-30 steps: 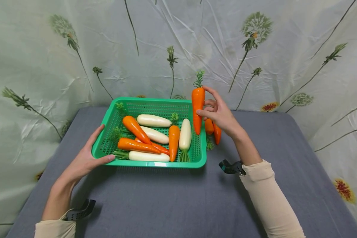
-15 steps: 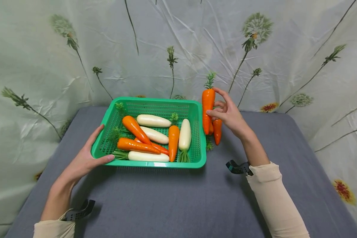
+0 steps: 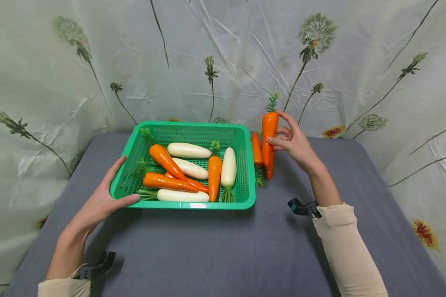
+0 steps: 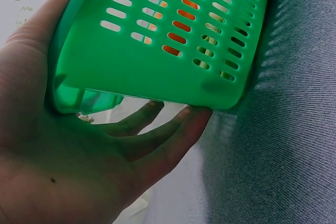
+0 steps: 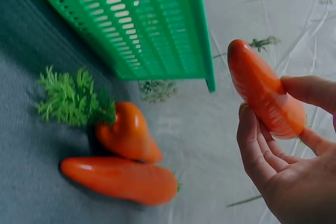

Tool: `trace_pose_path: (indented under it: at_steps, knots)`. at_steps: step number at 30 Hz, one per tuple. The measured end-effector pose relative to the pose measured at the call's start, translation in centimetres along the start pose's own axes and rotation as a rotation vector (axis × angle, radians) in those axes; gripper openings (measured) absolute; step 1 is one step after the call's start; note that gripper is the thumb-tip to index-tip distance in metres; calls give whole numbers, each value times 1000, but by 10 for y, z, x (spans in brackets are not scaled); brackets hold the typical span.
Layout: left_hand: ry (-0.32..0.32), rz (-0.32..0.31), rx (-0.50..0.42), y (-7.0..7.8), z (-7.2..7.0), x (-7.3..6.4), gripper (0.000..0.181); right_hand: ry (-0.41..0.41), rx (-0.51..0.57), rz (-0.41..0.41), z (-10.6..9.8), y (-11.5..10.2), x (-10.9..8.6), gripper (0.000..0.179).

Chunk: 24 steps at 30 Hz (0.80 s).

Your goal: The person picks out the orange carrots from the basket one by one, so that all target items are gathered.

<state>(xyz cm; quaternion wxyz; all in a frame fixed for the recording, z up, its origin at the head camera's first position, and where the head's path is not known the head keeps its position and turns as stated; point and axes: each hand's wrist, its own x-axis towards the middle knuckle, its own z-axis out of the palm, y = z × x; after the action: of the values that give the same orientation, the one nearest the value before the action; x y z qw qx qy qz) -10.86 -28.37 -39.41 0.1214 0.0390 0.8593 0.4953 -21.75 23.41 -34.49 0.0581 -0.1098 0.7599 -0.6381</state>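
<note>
A green plastic basket [image 3: 186, 206] holds several orange carrots [image 3: 171, 181] and white radishes [image 3: 228, 169]. At its near-left corner my left hand [image 3: 98, 202] grips it, thumb over the front rim and fingers along the left side. In the left wrist view those fingers [image 4: 173, 140] bend around the basket's edge. My right hand [image 3: 295, 146] pinches a carrot [image 3: 269, 126] between thumb and fingers, leaves up, just right of the basket. Two more carrots lie on the cloth below it, one with its leaves toward me [image 5: 128, 132], the other [image 5: 121, 182] alongside.
A grey cloth [image 3: 208, 251] covers the table. Behind it hangs a pale curtain [image 3: 245, 62] printed with dandelions. Each wrist wears a black strap, the left one [image 3: 96, 268] close to the cloth.
My right hand has carried its carrot rightward, from over the basket's right rim to above the carrots on the cloth. The left hand still holds the basket's corner.
</note>
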Motion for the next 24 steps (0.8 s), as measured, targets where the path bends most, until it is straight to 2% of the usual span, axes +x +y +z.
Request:
trace_pose_path:
  at_steps: [10, 18, 24]
  knots:
    - [-8, -16, -6, 2, -2, -1, 105, 39, -113, 98, -13, 11, -5, 83]
    - [-2, -5, -10, 3, -2, -1, 105, 24, -135, 124, -24, 26, -3, 85]
    - [-7, -11, -28, 4, 0, -1, 105, 12, -153, 185, -27, 38, -3, 87]
